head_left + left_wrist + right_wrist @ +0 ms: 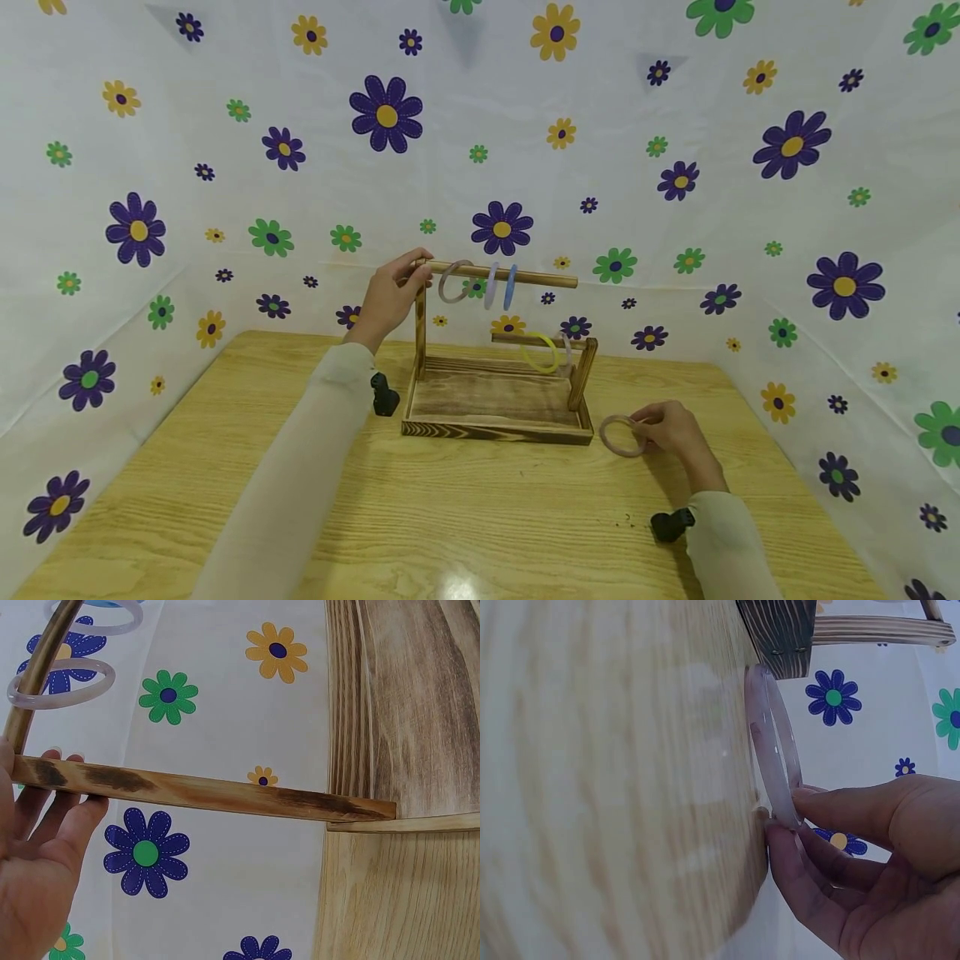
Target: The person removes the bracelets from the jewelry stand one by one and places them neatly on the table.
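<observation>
My left hand (392,293) holds the top corner of a wooden bangle stand (495,435); in the left wrist view its fingers (79,825) lie behind the upright post. From the stand's upper bar hang a greyish bangle (442,287), a pale lavender bangle (491,287) and a blue bangle (510,287). A yellow bangle (555,357) and a pale bangle (567,350) hang on the lower bar. Right of the stand, my right hand (671,433) pinches a pale, pinkish-grey bangle (769,742) between thumb and fingers, low over the table.
The stand's tray base sits on a light wood table (480,508). A flower-printed white cloth (450,183) encloses the back and sides. Black wrist devices (384,395) are worn near both cuffs. Small dark specks (626,521) lie on the table near the right wrist.
</observation>
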The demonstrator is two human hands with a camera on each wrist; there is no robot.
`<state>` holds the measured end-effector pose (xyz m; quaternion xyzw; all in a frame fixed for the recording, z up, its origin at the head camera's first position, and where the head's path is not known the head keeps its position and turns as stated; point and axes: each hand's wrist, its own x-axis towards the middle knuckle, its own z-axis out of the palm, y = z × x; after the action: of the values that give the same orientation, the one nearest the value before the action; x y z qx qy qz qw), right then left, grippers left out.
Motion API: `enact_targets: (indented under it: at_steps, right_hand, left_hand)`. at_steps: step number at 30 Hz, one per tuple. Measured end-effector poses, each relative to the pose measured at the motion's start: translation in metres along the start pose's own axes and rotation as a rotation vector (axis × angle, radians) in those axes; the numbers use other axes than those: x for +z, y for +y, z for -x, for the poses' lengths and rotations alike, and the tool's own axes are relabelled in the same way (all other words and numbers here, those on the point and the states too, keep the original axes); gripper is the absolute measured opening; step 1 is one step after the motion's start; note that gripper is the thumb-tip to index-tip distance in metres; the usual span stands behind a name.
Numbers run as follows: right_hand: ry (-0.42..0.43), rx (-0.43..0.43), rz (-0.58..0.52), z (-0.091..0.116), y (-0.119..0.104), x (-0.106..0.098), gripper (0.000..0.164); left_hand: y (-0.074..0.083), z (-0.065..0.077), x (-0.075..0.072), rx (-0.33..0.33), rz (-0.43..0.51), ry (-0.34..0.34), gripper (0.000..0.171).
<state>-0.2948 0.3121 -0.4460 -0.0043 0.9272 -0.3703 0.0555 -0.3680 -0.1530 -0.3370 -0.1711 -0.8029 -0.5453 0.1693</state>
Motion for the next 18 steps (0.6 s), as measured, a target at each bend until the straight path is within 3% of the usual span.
enact_targets:
  at_steps: [5,13,18]
  right_hand:
    - [0.006,-0.002,0.006,0.000,0.002,-0.001,0.025]
    - [0.000,0.004,0.013,0.001,0.002,-0.002,0.023]
    - [-0.004,-0.001,0.007,0.002,0.002,-0.001,0.022]
  left_hand:
    - [0.004,0.001,0.001,-0.009,0.015,0.002,0.036]
    - [0.034,0.014,-0.003,-0.029,0.011,-0.016,0.032]
    - [0.040,0.016,-0.004,-0.027,0.014,-0.017,0.031]
